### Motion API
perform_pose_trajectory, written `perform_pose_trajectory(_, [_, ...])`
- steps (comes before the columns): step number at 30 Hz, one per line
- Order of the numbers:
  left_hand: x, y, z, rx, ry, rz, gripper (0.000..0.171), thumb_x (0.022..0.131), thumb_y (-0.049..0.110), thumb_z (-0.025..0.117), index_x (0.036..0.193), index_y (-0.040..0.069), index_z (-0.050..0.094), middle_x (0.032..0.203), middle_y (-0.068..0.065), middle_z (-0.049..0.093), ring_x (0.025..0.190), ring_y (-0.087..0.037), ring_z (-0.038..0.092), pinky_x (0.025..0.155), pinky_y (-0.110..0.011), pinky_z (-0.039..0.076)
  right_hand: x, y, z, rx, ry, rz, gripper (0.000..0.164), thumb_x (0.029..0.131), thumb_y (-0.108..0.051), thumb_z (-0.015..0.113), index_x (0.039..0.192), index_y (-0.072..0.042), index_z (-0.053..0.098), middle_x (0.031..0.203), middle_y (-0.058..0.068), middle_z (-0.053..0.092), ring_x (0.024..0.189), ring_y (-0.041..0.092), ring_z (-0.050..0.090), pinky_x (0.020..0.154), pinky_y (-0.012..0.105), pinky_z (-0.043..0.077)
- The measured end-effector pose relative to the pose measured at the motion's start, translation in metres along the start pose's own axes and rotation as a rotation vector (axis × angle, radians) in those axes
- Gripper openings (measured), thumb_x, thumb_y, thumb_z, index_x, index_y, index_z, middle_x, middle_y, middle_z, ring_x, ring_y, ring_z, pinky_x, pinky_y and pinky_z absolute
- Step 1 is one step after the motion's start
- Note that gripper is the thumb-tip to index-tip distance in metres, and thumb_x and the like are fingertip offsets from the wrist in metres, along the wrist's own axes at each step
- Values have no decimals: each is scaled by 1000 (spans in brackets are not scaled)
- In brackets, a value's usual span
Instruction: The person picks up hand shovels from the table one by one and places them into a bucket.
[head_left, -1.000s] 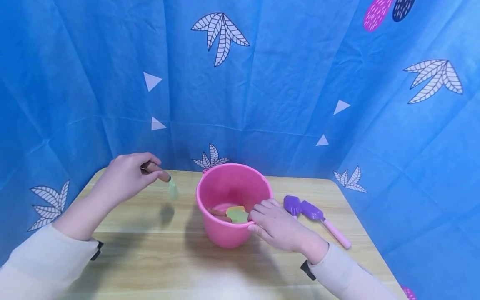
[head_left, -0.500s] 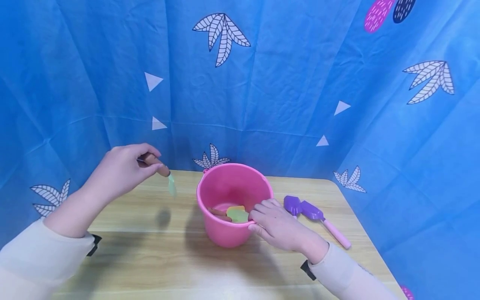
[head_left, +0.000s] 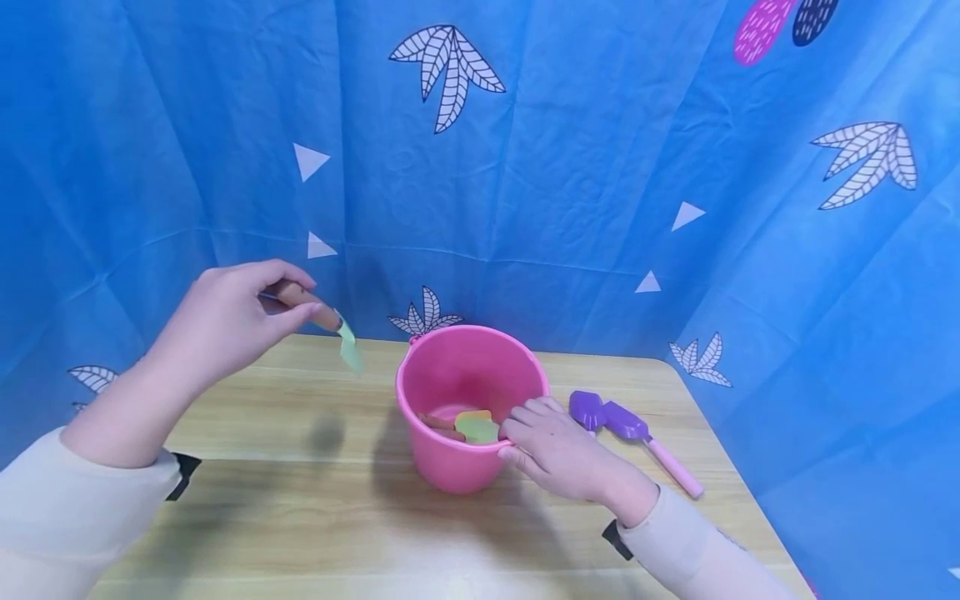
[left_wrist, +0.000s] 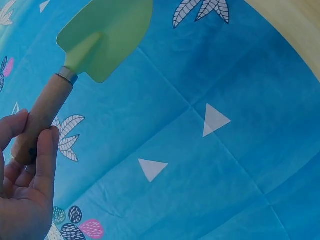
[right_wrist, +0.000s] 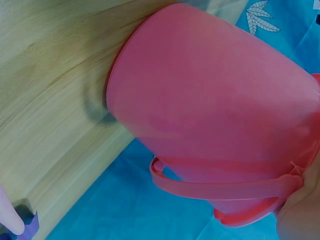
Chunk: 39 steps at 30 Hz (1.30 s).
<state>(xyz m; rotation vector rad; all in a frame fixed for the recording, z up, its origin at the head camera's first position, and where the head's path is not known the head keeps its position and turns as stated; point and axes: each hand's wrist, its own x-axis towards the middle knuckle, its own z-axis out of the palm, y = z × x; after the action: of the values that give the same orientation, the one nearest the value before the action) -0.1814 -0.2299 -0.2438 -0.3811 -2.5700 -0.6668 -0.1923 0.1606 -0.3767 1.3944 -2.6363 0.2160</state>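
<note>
My left hand (head_left: pixel 232 321) holds a hand trowel by its wooden handle, above the left part of the table. In the left wrist view the trowel (left_wrist: pixel 107 40) shows a light green blade and a metal collar. A pink bucket (head_left: pixel 453 471) stands upright in the middle. My right hand (head_left: pixel 558 450) grips the bucket's near right rim, fingers over the edge and thumb outside. Inside lie a green blade (head_left: pixel 476 430), a yellow piece (head_left: pixel 472 414) and wooden handles (head_left: pixel 438 423), partly hidden by the wall. The bucket's pink carrying handle (right_wrist: pixel 225 189) hangs at its side in the right wrist view.
To the right of the bucket, two purple shovels lie on the wooden table (head_left: pixel 300 525); the outer shovel (head_left: pixel 626 422) has a pink handle, and the inner shovel (head_left: pixel 587 408) is partly hidden. A blue patterned curtain (head_left: pixel 420 192) encloses the back and sides.
My left hand has risen and drifted left with the trowel, whose blade now swings slightly to the right. The right hand and the bucket stay in place.
</note>
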Motion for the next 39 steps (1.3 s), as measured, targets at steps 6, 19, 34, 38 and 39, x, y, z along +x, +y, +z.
perform_pose_trajectory(6, [0, 7, -2, -19, 12, 2, 22, 83, 31, 68, 101, 21, 61, 84, 4, 62, 80, -18, 61, 67, -41, 50, 0, 0, 0, 3, -8, 10, 21, 97, -47, 35, 99, -32, 49, 93, -18, 44, 97, 3, 36, 93, 30, 30])
perform_pose_trajectory(19, [4, 23, -5, -102, 76, 13, 27, 83, 38, 66, 105, 24, 62, 89, 6, 64, 86, -14, 60, 67, -31, 51, -2, 0, 2, -3, -11, 4, 24, 98, -48, 33, 99, -31, 50, 93, -18, 44, 97, 4, 36, 92, 31, 30])
perform_pose_trajectory(34, [7, 41, 16, -219, 90, 49, 26, 82, 35, 68, 104, 23, 62, 84, 8, 63, 81, -9, 60, 69, -33, 52, -2, 2, 0, -1, 3, -8, 23, 98, -47, 34, 100, -31, 50, 92, -18, 45, 96, 3, 37, 92, 31, 30])
perform_pose_trajectory(38, [6, 42, 25, -225, 84, 52, 27, 81, 34, 69, 104, 23, 61, 84, 9, 62, 82, -9, 59, 69, -34, 52, -2, 1, 1, 3, -1, -3, 23, 98, -47, 34, 100, -31, 50, 92, -18, 45, 96, 3, 36, 92, 31, 31])
perform_pose_trajectory(39, [6, 42, 27, -227, 83, 54, 27, 81, 34, 70, 104, 23, 61, 84, 9, 62, 81, -9, 59, 69, -34, 52, -2, 1, 1, 4, -1, -1, 23, 98, -47, 34, 100, -31, 50, 92, -18, 45, 96, 3, 36, 92, 31, 31])
